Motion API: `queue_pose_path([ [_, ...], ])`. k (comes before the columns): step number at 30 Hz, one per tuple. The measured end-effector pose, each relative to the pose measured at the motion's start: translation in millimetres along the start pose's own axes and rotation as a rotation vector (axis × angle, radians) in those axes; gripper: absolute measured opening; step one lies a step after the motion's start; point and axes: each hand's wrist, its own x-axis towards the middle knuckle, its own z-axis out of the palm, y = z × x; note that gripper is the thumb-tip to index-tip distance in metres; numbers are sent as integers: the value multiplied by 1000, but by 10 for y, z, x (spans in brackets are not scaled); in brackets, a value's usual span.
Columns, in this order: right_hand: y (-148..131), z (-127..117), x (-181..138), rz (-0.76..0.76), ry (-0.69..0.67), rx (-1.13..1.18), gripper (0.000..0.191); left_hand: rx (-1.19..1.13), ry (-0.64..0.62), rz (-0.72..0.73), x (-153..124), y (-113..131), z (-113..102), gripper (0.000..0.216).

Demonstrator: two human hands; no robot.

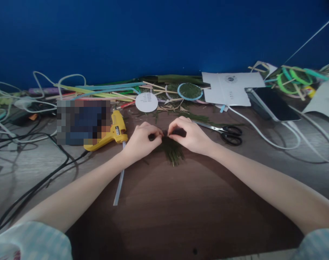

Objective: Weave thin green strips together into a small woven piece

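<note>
My left hand [144, 141] and my right hand [190, 134] meet fingertip to fingertip over the middle of the brown table. Each is closed in a pinch at the upper end of a bunch of thin green grass-like stems [174, 153]. The bunch fans out below the fingers towards me; its pinched end is mostly hidden. Left of my left hand lies a yellow glue gun [118, 128], with a clear glue stick [119, 187] jutting from its rear. Just beyond my right hand, black-handled scissors [231, 134] lie with their blades pointing at it.
Along the blue wall lie loose green stems [197, 117], thin sticks, coloured strips, a white round card [146, 102] and a blue-rimmed green disc [190, 91]. A white cut-out card [232, 88] and a phone [274, 104] stand right. Cables [53, 169] run along the left.
</note>
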Motion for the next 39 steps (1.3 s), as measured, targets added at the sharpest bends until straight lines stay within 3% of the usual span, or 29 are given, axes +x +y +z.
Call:
queue_pose_path([
  [13, -4, -4, -5, -56, -8, 5, 7, 17, -13, -14, 6, 11, -4, 16],
  [28, -5, 18, -32, -189, 51, -121, 5, -14, -74, -29, 4, 16, -29, 41],
  [32, -6, 21, -31, -126, 91, -117, 6, 23, -83, 31, 15, 12, -10, 38],
  [36, 15, 33, -14, -70, 136, -83, 6, 89, -78, 38, 7, 28, 3, 18],
  [39, 27, 31, -4, -73, 155, -66, 10, 102, -71, 21, 3, 37, 9, 28],
])
